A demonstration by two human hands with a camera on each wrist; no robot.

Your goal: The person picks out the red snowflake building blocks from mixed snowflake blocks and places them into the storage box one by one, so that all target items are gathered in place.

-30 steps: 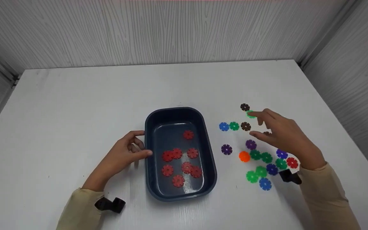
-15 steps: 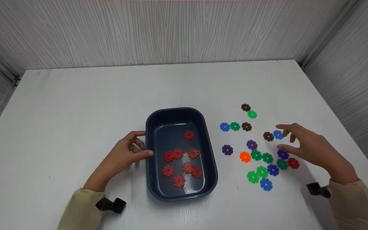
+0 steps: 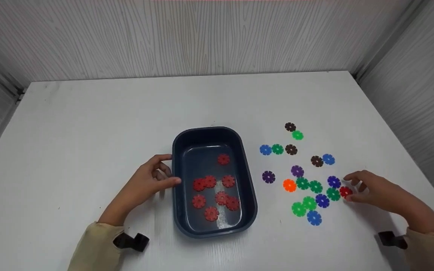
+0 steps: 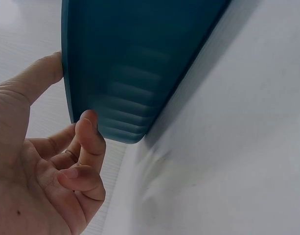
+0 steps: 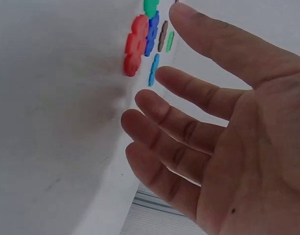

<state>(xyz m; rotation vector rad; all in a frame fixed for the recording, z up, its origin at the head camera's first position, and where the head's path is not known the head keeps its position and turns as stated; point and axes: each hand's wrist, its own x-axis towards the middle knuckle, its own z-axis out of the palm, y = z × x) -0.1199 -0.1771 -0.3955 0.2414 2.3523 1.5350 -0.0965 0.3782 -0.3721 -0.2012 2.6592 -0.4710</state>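
My left hand (image 3: 147, 182) is at the left rim of a dark blue plastic tub (image 3: 252, 188), thumb over the rim and index fingertip against it. In the left wrist view the thumb (image 4: 44, 73) meets the tub's edge (image 4: 66, 93) and the other fingers curl beside its outer wall. Several red notched discs (image 3: 211, 213) lie in the tub. At the right, my right hand (image 3: 381, 194) is over a red notched disc (image 3: 344, 191), its thumb tip overlapping it. In the right wrist view, fingers and thumb are spread beside this red disc (image 5: 135, 46), with nothing between them.
Right of the tub lie several loose discs: an orange disc (image 3: 289, 185), a light green disc (image 3: 298, 209), a blue disc (image 3: 314, 217), a brown disc (image 3: 317, 161) and others. A grained panel (image 3: 202, 37) stands behind the white table (image 3: 107, 113).
My right hand has moved right and toward me, from the upper green and brown discs past the blue one to the red disc. The left hand stays at the tub.
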